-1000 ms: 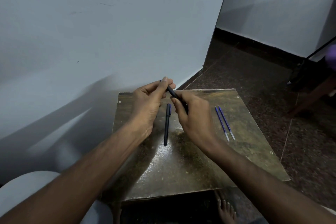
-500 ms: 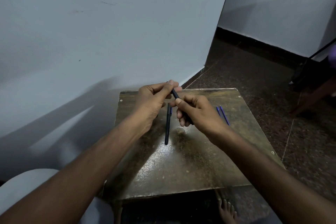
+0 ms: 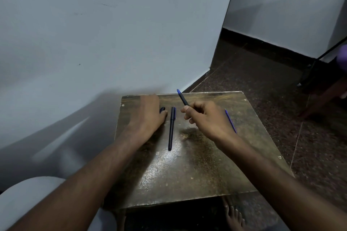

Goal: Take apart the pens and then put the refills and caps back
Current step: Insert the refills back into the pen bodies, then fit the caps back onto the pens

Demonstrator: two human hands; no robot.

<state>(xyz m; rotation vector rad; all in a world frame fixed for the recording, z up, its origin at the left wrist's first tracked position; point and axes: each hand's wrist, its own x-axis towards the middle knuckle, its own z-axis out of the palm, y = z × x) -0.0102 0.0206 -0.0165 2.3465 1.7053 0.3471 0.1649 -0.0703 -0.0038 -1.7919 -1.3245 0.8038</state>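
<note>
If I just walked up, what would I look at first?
Probably the right hand, raised over the middle of the wooden board, holding a dark pen that points up toward the wall. Next, the capped pen lying on the board between the hands. The left hand rests on the board over a small dark piece.

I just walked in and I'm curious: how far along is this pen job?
Seemingly mid-disassembly. A blue refill already lies loose on the small table, right of the right hand. That hand holds up an uncapped pen, while the left hand rests palm-down on the table over a small dark piece, probably the cap. One capped pen lies whole. All reassembly remains.
</note>
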